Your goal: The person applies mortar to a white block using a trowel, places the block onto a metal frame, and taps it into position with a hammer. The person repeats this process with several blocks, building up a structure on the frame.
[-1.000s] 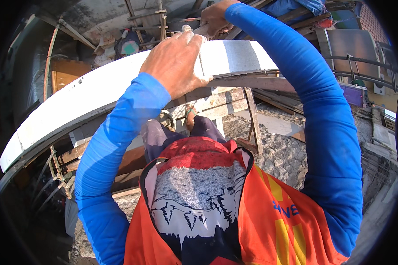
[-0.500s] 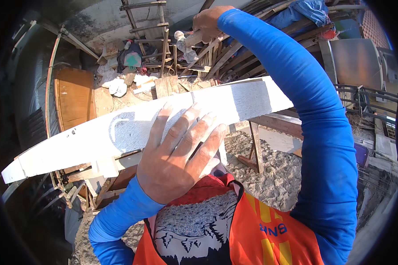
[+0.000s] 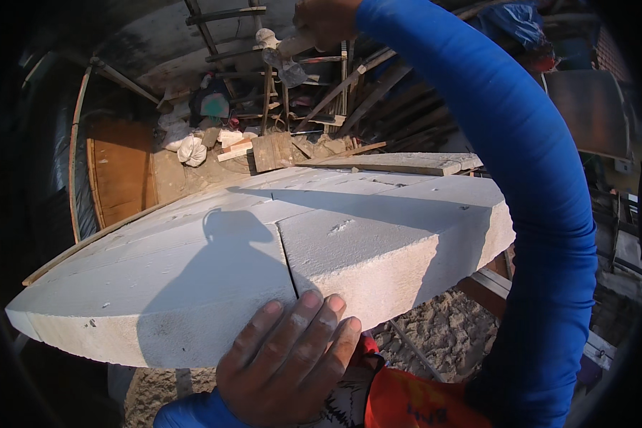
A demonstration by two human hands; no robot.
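A row of large white building blocks (image 3: 214,278) fills the middle of the view, with a thin joint (image 3: 285,260) between two of them. My left hand (image 3: 289,360) lies flat against the near face of the blocks just below that joint, fingers spread, holding nothing. My right arm in a blue sleeve (image 3: 521,214) arches up over the blocks. My right hand (image 3: 328,20) is at the top edge, closed around a pale tool handle (image 3: 292,47); the tool's head is hidden.
Beyond the blocks lie wooden planks and poles (image 3: 349,100), a ladder-like frame (image 3: 214,28), white sacks (image 3: 192,150) and a brown board (image 3: 121,171). Gravel ground (image 3: 442,335) shows below the blocks. A metal sheet (image 3: 592,121) stands at the right.
The blocks now appear much closer and larger. My left hand has slid from the top of the blocks down onto their near face. My right arm stays raised.
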